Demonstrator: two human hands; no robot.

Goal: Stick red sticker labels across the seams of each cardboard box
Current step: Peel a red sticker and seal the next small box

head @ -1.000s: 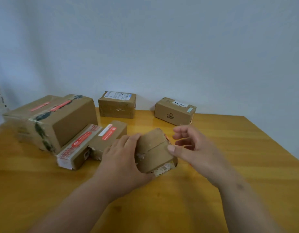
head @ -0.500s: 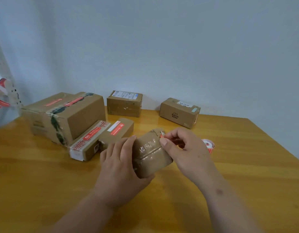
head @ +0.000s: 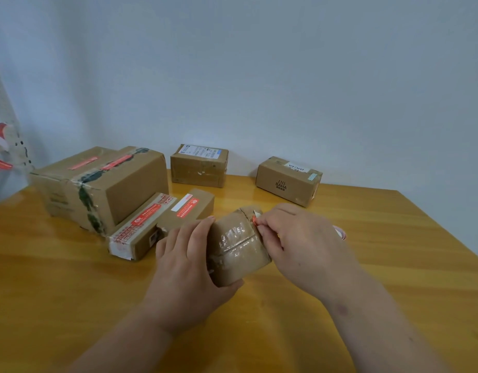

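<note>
My left hand (head: 189,267) wraps the near-left side of the small tape-wrapped cardboard box (head: 239,249), fingers curled over its top edge and thumb underneath, so that grip holds the box tilted up off the tabletop (head: 71,286) in front of me. My right hand (head: 299,243) has its fingertips pressed together in a pinch on the end of a red sticker label (head: 255,219) at the box's upper right edge, right where the seam runs across the shiny tape. As I judge it, the step in hand is laying this label over that seam. To do it well I would keep the left grip firm so the box cannot roll, seat one end of the label on one flap first, then draw it flat across the seam and rub it down, since the glossy, wrinkled tape may not take adhesive readily. The sticker roll (head: 340,232) sits just behind my right hand, mostly hidden. Two flat boxes (head: 162,224) and the large box (head: 103,184) at left already carry red labels; the box with the white shipping label (head: 199,166) and the BAHA box (head: 287,181) by the wall show none from here.
</note>
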